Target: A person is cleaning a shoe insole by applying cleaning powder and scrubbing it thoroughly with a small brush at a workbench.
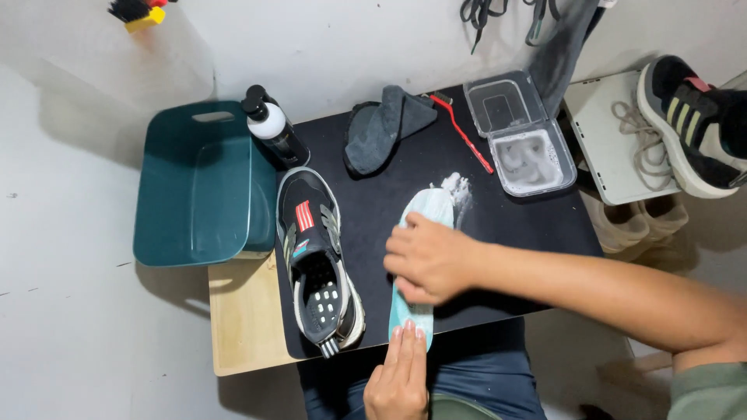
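Observation:
A pale blue insole (430, 208) lies lengthwise on a black mat (513, 222), with white foam (457, 187) at its far tip. My right hand (424, 258) is curled in a fist over the middle of the insole; whatever it may hold is hidden. My left hand (401, 375) lies flat, its fingertips pressing down the insole's near end. A black sneaker (315, 260) with red stripes stands just left of the insole.
A teal basin (194, 183) stands at the left, a black pump bottle (272, 128) beside it. At the back lie a grey cloth (385, 124), a red brush (463, 136) and an open clear container (520, 132). A second sneaker (696, 124) rests on a white box (603, 148).

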